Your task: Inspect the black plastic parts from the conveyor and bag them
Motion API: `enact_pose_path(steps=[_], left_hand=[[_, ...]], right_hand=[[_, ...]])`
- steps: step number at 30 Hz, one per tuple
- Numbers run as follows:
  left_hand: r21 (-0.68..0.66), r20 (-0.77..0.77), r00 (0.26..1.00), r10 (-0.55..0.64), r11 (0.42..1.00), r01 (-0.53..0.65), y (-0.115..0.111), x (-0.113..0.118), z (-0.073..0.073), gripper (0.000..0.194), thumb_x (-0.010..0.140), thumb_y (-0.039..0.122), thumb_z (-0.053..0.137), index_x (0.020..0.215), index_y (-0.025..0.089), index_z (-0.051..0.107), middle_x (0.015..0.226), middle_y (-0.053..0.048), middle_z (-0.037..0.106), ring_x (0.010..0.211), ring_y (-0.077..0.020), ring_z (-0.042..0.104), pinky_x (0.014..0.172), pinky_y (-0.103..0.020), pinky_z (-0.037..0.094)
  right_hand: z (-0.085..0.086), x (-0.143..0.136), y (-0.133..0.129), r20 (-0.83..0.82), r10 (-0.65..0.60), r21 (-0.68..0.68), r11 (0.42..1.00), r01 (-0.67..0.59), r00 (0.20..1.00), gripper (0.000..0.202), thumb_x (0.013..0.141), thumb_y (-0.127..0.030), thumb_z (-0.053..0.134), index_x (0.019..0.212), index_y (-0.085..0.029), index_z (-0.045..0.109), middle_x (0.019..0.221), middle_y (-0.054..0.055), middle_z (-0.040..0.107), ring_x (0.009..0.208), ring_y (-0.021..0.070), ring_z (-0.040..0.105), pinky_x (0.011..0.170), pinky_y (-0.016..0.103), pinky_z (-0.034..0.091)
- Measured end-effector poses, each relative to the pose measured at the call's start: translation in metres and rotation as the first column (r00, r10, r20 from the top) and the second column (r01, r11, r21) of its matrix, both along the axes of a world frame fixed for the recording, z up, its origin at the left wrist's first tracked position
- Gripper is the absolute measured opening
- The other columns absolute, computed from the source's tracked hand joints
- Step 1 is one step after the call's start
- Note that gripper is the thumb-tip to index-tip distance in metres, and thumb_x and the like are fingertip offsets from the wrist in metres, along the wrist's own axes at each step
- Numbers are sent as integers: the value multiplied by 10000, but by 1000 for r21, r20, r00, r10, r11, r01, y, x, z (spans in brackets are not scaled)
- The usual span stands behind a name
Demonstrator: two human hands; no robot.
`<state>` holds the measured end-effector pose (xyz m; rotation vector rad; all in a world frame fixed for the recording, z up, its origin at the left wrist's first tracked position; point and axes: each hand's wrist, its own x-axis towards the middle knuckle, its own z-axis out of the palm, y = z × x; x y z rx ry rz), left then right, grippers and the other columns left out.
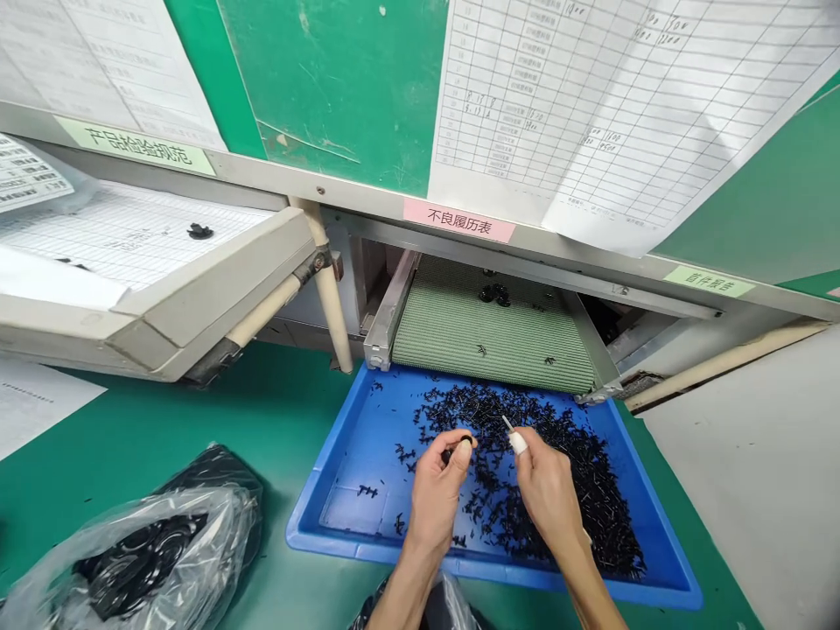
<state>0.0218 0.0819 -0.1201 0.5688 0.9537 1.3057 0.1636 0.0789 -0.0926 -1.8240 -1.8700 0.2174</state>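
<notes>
My left hand (437,479) pinches a small round black plastic part (466,440) between thumb and fingertips. My right hand (546,481) is closed on a thin, pale metal tool (507,423) whose tip points up and left; its handle is hidden in the grip. A white wrap (518,442) covers one digit of this hand. Both hands hover over a shallow blue tray (354,550), a short gap apart. Many small black plastic pieces (591,490) lie in it, heaped most thickly to the right.
Behind the tray, a green conveyor belt (452,337) carries black round parts (493,293) and bits. A clear plastic bag (216,542) with black parts stands at left. Higher up are a slanted grey stand (216,280) and a green panel (341,87) with paper sheets.
</notes>
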Motion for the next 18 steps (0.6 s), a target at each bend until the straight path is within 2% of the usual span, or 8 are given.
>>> enact_pose_path(steps=[2, 4, 8, 11, 14, 18], left_hand=[[-59, 62, 997, -35, 998, 39, 2, 0, -1, 323, 689, 387, 736, 908, 155, 687, 750, -19, 612, 501, -55, 347, 467, -193, 255], [-104, 144, 989, -46, 993, 62, 4, 0, -1, 310, 673, 363, 752, 888, 150, 683, 754, -25, 617, 516, -50, 373, 462, -177, 258], [-173, 321, 947, 1, 983, 58, 8, -2, -3, 236, 650, 263, 763, 820, 135, 660, 788, -52, 637, 557, -55, 436, 429, -148, 255], [-221, 402, 914, 48, 974, 46, 10, -3, -3, 169, 639, 173, 732, 777, 136, 640, 789, -57, 644, 568, -63, 464, 423, -139, 287], [-213, 427, 902, 66, 977, 30, 10, -4, -4, 125, 630, 112, 694, 744, 126, 644, 779, -51, 636, 579, -64, 473, 448, -141, 339], [-226, 431, 897, 98, 974, 2, 12, -4, -7, 128, 619, 97, 691, 744, 114, 667, 794, -50, 628, 614, -73, 501, 474, -151, 375]], right_hand=[[0, 6, 4, -5, 23, 9, 1000, -23, 1000, 261, 887, -218, 363, 885, -200, 623, 607, -2, 603, 507, 148, 530, 492, 236, 370], [3, 9, 7, -62, 100, 3, 995, -100, 993, 271, 883, -202, 368, 922, -200, 635, 723, 21, 649, 615, 153, 584, 564, 237, 420], [24, 17, 28, -89, 141, 45, 989, -137, 986, 266, 882, -196, 399, 987, -201, 642, 897, 43, 654, 788, 165, 603, 699, 259, 449], [49, 26, 67, 52, 98, 79, 992, -102, 994, 263, 872, -171, 413, 987, -198, 648, 907, 44, 644, 819, 177, 593, 739, 273, 426], [72, 30, 117, 259, 45, 70, 995, -65, 965, 286, 868, -136, 394, 982, -184, 652, 898, 63, 633, 835, 187, 587, 747, 273, 400], [85, 19, 176, 354, 14, 52, 998, -35, 935, 309, 853, -106, 387, 1008, -174, 645, 957, 96, 624, 883, 206, 587, 733, 269, 388]])
